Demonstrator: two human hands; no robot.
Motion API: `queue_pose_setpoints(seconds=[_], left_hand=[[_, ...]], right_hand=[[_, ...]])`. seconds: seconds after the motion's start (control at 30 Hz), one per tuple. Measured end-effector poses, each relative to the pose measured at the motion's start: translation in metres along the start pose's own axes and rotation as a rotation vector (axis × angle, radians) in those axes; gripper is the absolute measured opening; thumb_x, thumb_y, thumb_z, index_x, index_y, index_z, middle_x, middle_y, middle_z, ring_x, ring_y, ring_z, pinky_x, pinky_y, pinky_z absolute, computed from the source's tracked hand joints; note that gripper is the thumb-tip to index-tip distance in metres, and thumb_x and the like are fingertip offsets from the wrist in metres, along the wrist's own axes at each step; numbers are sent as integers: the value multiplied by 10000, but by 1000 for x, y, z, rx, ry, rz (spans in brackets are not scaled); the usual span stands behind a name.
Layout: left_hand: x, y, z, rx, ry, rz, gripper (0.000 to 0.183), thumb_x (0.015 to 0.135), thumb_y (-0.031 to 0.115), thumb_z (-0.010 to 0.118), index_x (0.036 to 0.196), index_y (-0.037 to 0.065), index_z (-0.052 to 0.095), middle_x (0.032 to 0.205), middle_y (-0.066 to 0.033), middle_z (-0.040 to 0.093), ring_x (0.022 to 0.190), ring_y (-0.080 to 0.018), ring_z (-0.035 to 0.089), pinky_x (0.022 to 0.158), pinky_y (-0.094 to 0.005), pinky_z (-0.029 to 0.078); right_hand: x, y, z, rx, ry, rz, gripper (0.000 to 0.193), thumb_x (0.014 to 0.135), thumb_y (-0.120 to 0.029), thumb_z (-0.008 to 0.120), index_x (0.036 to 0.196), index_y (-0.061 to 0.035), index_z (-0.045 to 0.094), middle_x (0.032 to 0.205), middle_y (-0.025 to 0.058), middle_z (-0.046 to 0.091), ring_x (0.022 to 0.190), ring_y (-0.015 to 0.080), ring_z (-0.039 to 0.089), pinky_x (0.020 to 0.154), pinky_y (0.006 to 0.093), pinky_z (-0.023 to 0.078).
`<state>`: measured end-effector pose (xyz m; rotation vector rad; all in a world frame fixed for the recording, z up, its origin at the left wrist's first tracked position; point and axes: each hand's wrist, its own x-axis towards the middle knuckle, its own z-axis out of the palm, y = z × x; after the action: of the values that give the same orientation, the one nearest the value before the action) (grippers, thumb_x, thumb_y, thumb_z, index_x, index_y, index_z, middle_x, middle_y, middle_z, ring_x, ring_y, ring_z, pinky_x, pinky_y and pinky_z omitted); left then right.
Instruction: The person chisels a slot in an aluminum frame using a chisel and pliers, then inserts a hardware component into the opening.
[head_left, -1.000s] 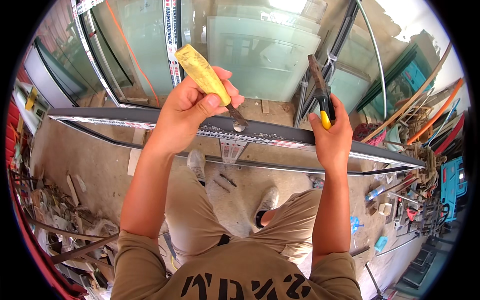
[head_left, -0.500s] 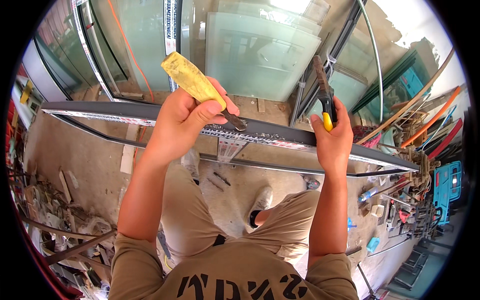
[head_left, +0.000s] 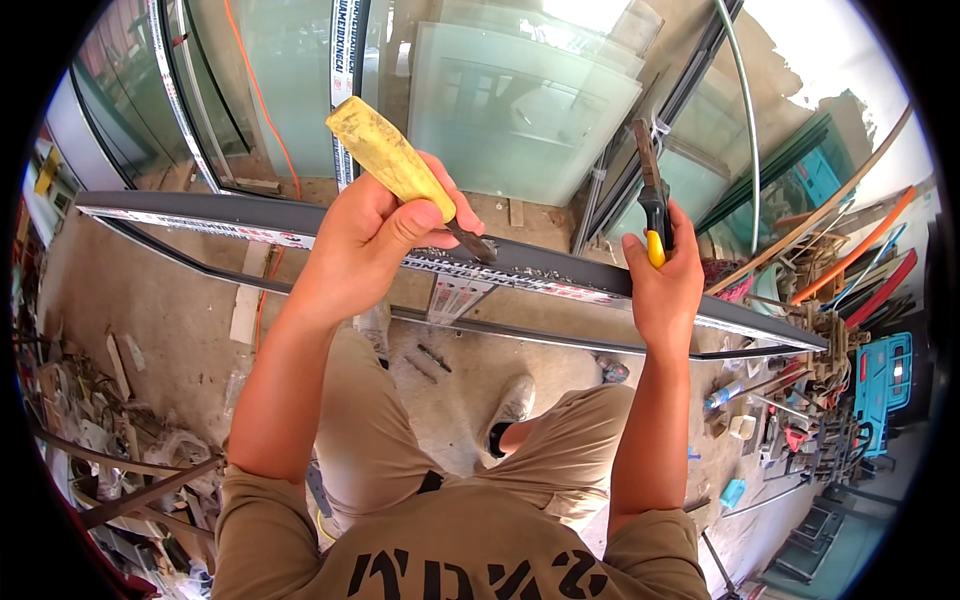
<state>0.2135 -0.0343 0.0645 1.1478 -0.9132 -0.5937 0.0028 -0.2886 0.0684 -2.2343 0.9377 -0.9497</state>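
My left hand (head_left: 375, 235) grips a chisel with a worn yellow handle (head_left: 388, 158); its dark blade (head_left: 470, 243) rests on the long dark metal frame profile (head_left: 560, 275) that runs across in front of me. My right hand (head_left: 662, 280) holds a hammer by its yellow-and-black grip, the dark hammer head (head_left: 648, 160) raised above the profile to the right of the chisel. Metal chips lie on the profile near the blade.
Frosted glass panes (head_left: 520, 100) and window frames lean at the back. Tools and scrap (head_left: 790, 400) crowd the floor at the right, a blue crate (head_left: 885, 375) beyond them. Debris and rods (head_left: 120, 440) lie at the left. My legs and shoes (head_left: 510, 405) are below the profile.
The view has shifted a little and the profile sits lower. The chisel stays on the profile in my left hand; the hammer remains raised in my right hand.
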Motion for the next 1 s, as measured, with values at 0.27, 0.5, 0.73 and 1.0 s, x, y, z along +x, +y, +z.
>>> queue_pose_setpoints(seconds=[0.27,0.5,0.73,1.0], left_hand=[[2,-4,0,-4,-14,6,302,1160,299,587,1307,35,572,1156,-95,744,1125,-181,724,936,-323,618],[0,-3,2,59,-3,22,363,1161,363,567,1328,42,540,1131,-85,737,1161,-265,764,946,-344,645],[2,-3,0,48,-21,30,354,1169,350,548,1333,36,538,1132,-88,736,1158,-268,767,945,-343,652],[2,-2,-2,-15,-26,8,314,1150,306,608,1299,31,587,1135,-90,747,1113,-180,724,943,-323,614]], right_hand=[[1,6,2,3,-3,-4,607,925,-182,827,1467,-1,624,1288,195,734,1162,312,725,1051,390,536],[1,6,2,-4,-4,2,616,926,-187,831,1469,13,618,1298,210,731,1178,321,725,1056,395,539],[2,5,1,3,8,-14,618,925,-185,831,1470,13,618,1296,209,731,1165,321,728,1052,394,541],[3,3,2,-30,-5,-2,616,926,-182,829,1472,10,617,1286,198,731,1146,301,723,1045,379,535]])
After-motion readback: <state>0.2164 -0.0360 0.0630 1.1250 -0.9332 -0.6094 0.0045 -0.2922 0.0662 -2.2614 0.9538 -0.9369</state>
